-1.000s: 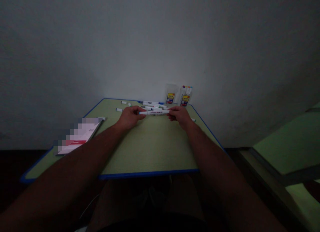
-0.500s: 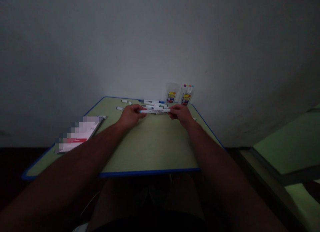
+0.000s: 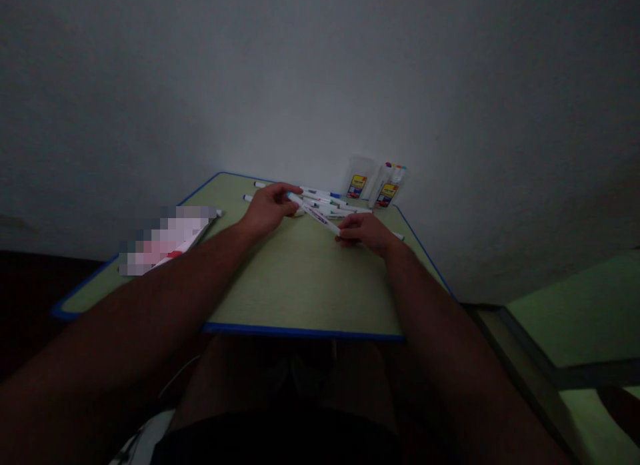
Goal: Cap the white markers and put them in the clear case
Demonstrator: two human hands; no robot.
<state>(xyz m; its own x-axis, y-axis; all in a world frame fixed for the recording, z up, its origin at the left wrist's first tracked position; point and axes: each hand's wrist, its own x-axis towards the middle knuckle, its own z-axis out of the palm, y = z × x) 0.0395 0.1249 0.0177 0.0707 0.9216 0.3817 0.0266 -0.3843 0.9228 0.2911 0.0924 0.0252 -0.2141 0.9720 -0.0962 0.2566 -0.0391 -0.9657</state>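
Note:
A white marker point(image 3: 317, 216) with dark print and a light blue end slants down to the right between my hands, above the tabletop. My left hand point(image 3: 270, 208) has its thumb and fingers closed around the light blue upper end. The lower right end is pinched by the fingers of my right hand point(image 3: 367, 231). Behind the held marker lies a loose group of white markers point(image 3: 324, 193), some with blue or green details, partly hidden by my hands.
Against the wall at the back right stand a clear plastic case point(image 3: 360, 178) and a second case point(image 3: 389, 187) with colourful-ended markers. A pixelated flat package point(image 3: 167, 241) lies at left on the blue-edged table point(image 3: 300, 285). One marker end point(image 3: 399, 236) shows beyond my right hand.
The held marker has turned from nearly level to slanting, its right end now lower and nearer me. My left hand is higher relative to the right. The camera view has shifted and tilted slightly.

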